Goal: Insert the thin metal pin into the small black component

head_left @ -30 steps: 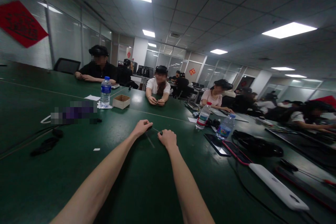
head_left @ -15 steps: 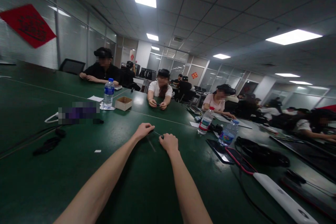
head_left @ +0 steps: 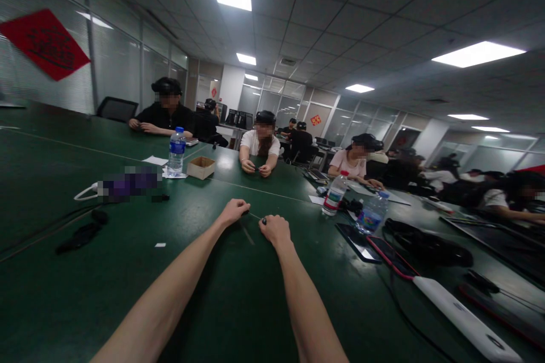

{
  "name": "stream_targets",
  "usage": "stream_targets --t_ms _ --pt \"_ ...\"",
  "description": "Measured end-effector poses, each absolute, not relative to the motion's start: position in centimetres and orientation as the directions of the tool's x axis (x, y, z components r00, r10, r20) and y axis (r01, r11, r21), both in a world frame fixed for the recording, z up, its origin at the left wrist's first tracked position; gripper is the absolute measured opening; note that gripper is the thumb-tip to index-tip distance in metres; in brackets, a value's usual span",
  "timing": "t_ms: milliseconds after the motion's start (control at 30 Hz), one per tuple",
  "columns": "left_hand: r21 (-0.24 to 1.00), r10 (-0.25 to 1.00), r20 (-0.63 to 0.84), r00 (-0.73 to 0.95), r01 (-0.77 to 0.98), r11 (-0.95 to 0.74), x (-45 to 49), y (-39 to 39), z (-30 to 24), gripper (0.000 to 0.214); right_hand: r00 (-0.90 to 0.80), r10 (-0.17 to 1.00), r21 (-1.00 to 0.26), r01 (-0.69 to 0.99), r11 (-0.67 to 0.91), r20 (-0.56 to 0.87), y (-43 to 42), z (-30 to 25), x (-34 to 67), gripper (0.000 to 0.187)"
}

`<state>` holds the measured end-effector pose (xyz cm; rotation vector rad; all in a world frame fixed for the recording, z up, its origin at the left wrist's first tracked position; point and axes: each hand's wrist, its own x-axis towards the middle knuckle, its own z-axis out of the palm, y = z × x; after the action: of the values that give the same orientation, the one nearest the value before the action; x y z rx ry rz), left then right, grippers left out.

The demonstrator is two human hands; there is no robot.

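Observation:
Both my hands rest low over the green table [head_left: 230, 306], a short gap between them. My left hand [head_left: 232, 212] is closed, its thumb and fingers pinching a small black piece [head_left: 246, 212] that is mostly covered. Facing it, my right hand [head_left: 277, 231] curls its fingers round another small black piece [head_left: 264, 220], with a rounded end sticking out. What kind of pieces these are is too small to tell. A thin pale line shows between the hands; I cannot tell whether it is on the table or held.
Left of my hands lie a white paper scrap [head_left: 160, 245], an open cardboard box [head_left: 201, 168], a water bottle [head_left: 176, 153] and black cables [head_left: 79, 235]. On the right are two bottles [head_left: 335, 195], phones [head_left: 357, 241] and a white power bank [head_left: 462, 315]. A co-worker [head_left: 260, 144] sits opposite.
The view has shifted very slightly. My hands keep almost the same pose, the right one a touch farther right. The co-worker opposite has moved their hands slightly.

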<state>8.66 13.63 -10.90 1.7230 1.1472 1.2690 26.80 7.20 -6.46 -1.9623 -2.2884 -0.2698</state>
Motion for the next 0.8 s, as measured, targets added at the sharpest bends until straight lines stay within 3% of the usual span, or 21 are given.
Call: stream_targets --t_ms 567,800 --pt "0.926 0.943 0.306 0.134 0.189 -0.327 8.5 13.3 -10.5 0.047 -0.307 0.937 0.125 0.949 0.289 0.168 6.4 -5.2 26.3 0.041" --pt "0.909 0.929 0.346 0.131 0.2 -0.367 8.6 13.1 -10.4 0.05 -0.197 0.962 0.115 0.977 0.178 0.188 6.0 -5.2 26.2 0.04"
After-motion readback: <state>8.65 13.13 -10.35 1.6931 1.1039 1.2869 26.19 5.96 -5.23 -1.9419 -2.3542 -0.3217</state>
